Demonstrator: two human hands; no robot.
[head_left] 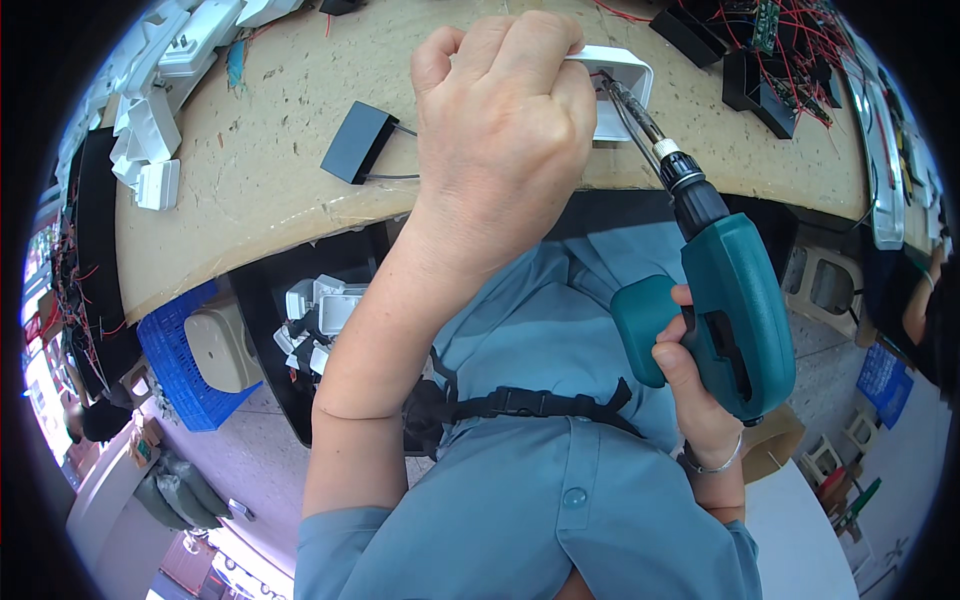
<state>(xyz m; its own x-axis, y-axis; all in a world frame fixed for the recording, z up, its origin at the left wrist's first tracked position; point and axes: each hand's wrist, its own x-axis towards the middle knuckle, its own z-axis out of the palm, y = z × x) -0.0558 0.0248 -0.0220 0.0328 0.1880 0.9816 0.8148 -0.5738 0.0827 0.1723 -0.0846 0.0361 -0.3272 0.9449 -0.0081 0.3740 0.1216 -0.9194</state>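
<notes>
My left hand point(505, 140) is closed around a small white plastic housing point(634, 76) at the table's middle. The housing's open side faces right, and much of it is hidden behind my fingers. My right hand point(695, 390) grips a teal pistol-shaped soldering gun point(740, 300). Its dark, slim tip, with a thin feed tube alongside, points up and left into the housing; a bit of wire shows near the tip. Left of my left hand lies a black box point(358, 143) with grey leads running under my wrist.
White plastic housings and plug adapters point(157, 185) are piled at the left. Black cases point(757, 92) with circuit boards and tangled red wires lie at the back right. Below the table edge, a black bin point(265, 320) holds white plug parts, beside a beige stool point(220, 347) and a blue crate point(168, 340).
</notes>
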